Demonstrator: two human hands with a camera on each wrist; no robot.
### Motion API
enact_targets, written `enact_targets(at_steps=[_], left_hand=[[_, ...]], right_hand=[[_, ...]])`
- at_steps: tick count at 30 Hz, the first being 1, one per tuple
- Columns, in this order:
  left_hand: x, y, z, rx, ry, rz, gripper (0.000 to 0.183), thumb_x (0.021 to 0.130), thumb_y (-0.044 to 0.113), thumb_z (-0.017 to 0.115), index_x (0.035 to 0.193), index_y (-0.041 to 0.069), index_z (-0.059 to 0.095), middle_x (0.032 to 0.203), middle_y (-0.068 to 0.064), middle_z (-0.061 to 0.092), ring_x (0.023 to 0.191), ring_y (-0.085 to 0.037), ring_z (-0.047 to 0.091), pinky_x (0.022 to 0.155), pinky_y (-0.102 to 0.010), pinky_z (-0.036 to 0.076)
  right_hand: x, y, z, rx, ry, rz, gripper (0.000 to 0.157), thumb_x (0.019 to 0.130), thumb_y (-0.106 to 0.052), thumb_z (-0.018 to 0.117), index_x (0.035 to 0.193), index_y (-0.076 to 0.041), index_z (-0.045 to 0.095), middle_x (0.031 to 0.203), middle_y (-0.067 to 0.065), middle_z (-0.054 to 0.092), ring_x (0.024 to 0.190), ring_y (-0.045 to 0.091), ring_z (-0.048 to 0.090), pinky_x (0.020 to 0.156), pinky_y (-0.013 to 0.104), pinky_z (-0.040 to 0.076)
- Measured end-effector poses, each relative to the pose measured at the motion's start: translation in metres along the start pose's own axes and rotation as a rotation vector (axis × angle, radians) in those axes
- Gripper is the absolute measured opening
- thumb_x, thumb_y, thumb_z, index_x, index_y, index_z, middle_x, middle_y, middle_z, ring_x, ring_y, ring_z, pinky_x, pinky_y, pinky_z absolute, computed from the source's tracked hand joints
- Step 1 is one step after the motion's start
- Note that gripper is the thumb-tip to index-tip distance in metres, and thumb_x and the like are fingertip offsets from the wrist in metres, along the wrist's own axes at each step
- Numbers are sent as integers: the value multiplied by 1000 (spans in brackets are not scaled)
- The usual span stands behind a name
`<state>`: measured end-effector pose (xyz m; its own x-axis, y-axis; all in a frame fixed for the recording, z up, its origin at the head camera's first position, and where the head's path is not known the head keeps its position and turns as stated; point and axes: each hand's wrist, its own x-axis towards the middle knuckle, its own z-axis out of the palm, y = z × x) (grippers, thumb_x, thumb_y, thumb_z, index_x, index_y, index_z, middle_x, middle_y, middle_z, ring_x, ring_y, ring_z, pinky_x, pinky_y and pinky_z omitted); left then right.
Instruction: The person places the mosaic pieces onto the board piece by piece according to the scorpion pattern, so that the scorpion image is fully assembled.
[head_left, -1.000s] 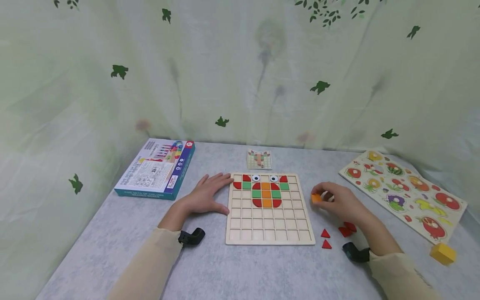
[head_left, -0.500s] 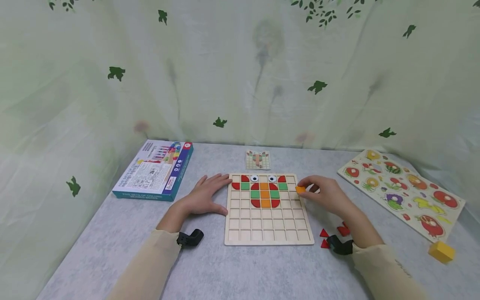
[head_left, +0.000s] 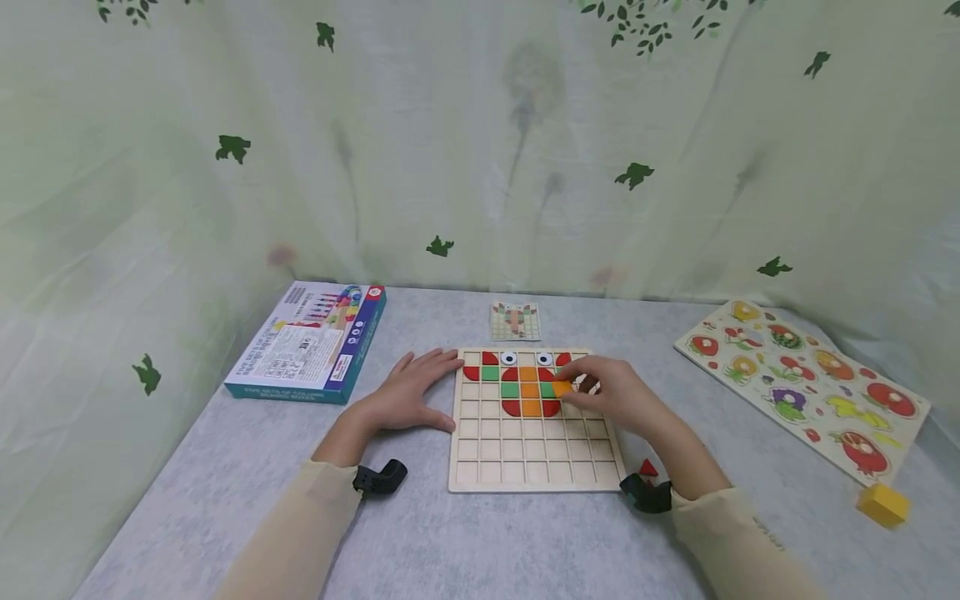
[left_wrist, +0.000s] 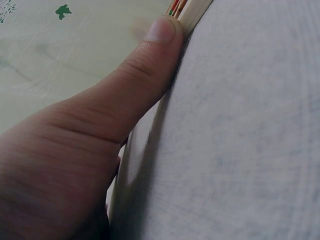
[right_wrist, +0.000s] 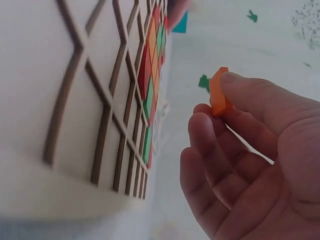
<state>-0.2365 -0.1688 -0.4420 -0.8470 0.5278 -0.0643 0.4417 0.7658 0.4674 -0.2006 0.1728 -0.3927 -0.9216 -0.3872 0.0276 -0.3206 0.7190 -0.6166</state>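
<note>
A wooden grid board point(head_left: 536, 467) lies on the grey table, with red, green and orange tiles and two eye tiles in its upper rows. My right hand point(head_left: 611, 396) hovers over the board's right side and pinches a small orange tile point(head_left: 562, 388) point(right_wrist: 218, 93) between thumb and fingers, just right of the green tile. My left hand point(head_left: 408, 392) rests flat on the table with fingers straight, its thumb point(left_wrist: 145, 65) against the board's left edge point(left_wrist: 192, 12).
A blue puzzle box point(head_left: 311, 342) lies at the left. A small pattern card point(head_left: 516, 321) sits behind the board. A fruit peg puzzle point(head_left: 806, 383) lies at the right, a yellow block point(head_left: 883, 504) near it, and a red triangle point(head_left: 648, 468) beside my right wrist.
My right hand carried the orange tile leftward, from the table right of the board to above the board's coloured tiles. The left hand stayed where it was.
</note>
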Motion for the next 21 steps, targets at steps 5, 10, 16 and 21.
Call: enact_targets(at_steps=[5, 10, 16, 21], left_hand=[[2, -2, 2, 5, 0, -5, 108, 71, 67, 79, 158, 24, 31, 168, -1, 24, 158, -28, 12, 126, -59, -1], [1, -3, 2, 3, -1, -8, 109, 71, 67, 78, 158, 25, 30, 168, -1, 24, 158, -28, 11, 126, -59, -2], [0, -2, 1, -7, -2, -8, 109, 70, 67, 79, 158, 24, 31, 167, -1, 24, 158, -29, 11, 126, -59, -2], [0, -2, 1, 0, 1, -5, 109, 70, 68, 78, 158, 24, 31, 168, -1, 24, 158, -28, 11, 126, -59, -2]], right_hand=[[2, -11, 13, -7, -40, -21, 23, 87, -19, 78, 108, -17, 72, 108, -2, 70, 84, 12, 60, 74, 26, 53], [3, -16, 26, -12, -76, -24, 21, 84, -22, 81, 102, -19, 71, 96, -2, 65, 76, 12, 56, 69, 25, 49], [2, -19, 35, 7, -118, 45, 20, 82, -23, 83, 97, -20, 69, 82, -3, 59, 77, 14, 54, 69, 27, 47], [1, -19, 38, -6, -133, 48, 20, 82, -24, 83, 96, -21, 68, 77, -4, 58, 74, 14, 53, 66, 26, 45]])
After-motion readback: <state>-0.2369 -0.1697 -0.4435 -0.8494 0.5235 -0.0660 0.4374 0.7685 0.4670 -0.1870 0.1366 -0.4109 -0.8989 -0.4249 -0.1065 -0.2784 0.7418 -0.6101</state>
